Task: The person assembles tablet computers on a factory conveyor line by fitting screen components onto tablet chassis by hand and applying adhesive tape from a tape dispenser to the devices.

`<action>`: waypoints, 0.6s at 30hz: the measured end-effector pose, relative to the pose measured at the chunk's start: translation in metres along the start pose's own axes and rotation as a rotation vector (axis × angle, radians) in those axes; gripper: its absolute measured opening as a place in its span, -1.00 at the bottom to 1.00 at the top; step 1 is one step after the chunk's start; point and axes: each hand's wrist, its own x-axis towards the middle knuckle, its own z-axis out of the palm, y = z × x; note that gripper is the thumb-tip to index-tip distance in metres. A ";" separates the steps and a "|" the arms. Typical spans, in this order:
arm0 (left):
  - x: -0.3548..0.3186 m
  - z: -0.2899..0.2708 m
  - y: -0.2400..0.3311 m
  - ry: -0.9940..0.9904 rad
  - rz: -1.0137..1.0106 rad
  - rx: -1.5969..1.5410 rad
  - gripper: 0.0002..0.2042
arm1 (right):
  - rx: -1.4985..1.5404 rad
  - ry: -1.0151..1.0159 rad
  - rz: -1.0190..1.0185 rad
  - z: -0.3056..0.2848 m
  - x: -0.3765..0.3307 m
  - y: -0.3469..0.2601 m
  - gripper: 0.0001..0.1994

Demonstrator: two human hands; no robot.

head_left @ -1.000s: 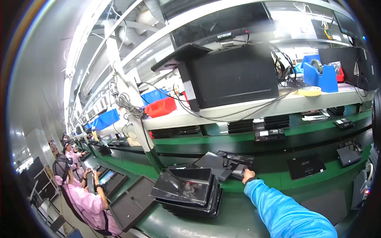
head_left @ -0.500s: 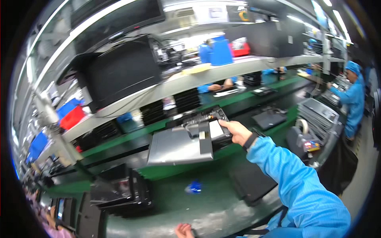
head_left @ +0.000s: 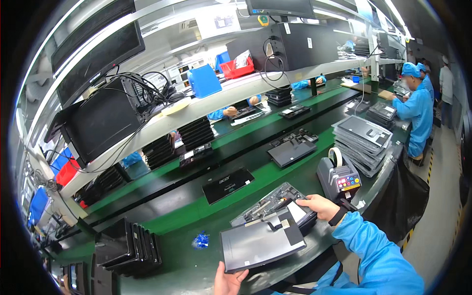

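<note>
An opened laptop is tilted over the near edge of the bench, with a flat silver display panel (head_left: 258, 243) and a dark chassis of exposed circuit boards (head_left: 265, 204) behind it. A dark ribbon cable (head_left: 277, 225) lies across the panel's far edge. My right hand (head_left: 322, 207) grips the chassis at its right corner, thumb on top. At the panel's near left corner, my left hand (head_left: 229, 281) pinches the edge, with some fingers hidden beneath.
Black laptop shells (head_left: 127, 248) are stacked at left, near a small blue heap (head_left: 200, 240). Beyond lie a dark panel (head_left: 228, 185) and another opened laptop (head_left: 293, 151). A tape dispenser (head_left: 339, 173) and stacked silver panels (head_left: 363, 140) stand right. A shelf (head_left: 231, 93) overhangs; a co-worker (head_left: 417, 105) stands far right.
My right hand has brought the laptop nearer to me. My left hand, empty at the lower edge before, now holds the panel's near left corner. The view has shifted to the right.
</note>
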 end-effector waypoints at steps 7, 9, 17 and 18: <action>-0.004 0.005 -0.029 0.276 0.131 0.140 -0.79 | -0.820 0.408 -0.589 0.013 -0.065 -0.016 -0.65; -0.011 0.018 -0.034 0.301 0.102 0.143 -0.80 | -0.565 0.091 -0.232 0.013 -0.083 0.011 -0.63; -0.036 0.023 -0.043 0.400 -0.099 1.088 -0.80 | 0.047 -0.129 -0.121 0.030 -0.063 0.054 -0.76; -0.032 0.018 -0.040 0.411 -0.101 1.084 -0.80 | 0.045 -0.138 -0.113 0.029 -0.064 0.053 -0.76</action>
